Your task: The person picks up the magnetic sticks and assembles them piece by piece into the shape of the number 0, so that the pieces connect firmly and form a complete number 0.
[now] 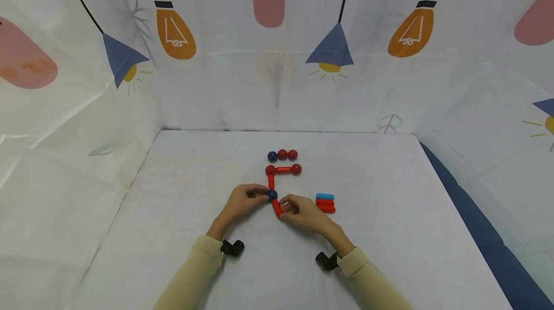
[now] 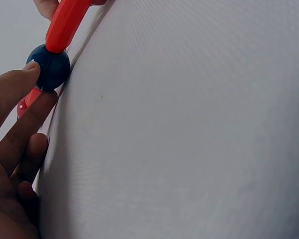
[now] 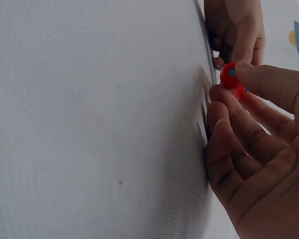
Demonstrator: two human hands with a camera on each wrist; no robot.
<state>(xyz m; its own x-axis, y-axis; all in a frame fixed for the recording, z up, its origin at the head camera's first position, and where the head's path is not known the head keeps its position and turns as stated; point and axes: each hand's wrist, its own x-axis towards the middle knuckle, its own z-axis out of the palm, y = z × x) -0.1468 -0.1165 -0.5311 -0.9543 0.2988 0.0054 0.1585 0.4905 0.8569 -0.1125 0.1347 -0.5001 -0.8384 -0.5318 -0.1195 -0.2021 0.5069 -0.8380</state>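
A dark blue ball [image 1: 272,195] is pinched between the thumb and fingers of my left hand [image 1: 247,200]. My right hand [image 1: 304,212] pinches a red rod [image 1: 277,208], whose far end touches that ball; in the right wrist view the rod [image 3: 230,75] shows its round end between thumb and finger. From the blue ball another red rod [image 1: 271,181] runs away to a red ball [image 1: 270,170]. A third red rod [image 1: 283,170] leads right from there to a second red ball [image 1: 296,169]. The left wrist view shows the thumb on the blue ball [image 2: 49,68].
Behind the joined pieces, a loose blue ball [image 1: 272,156] and two red balls [image 1: 287,155] sit in a row. Right of my right hand lie a light blue rod [image 1: 325,196] and two red rods [image 1: 325,205]. All rest on a white table [image 1: 195,156] before a printed cloth [image 1: 238,93].
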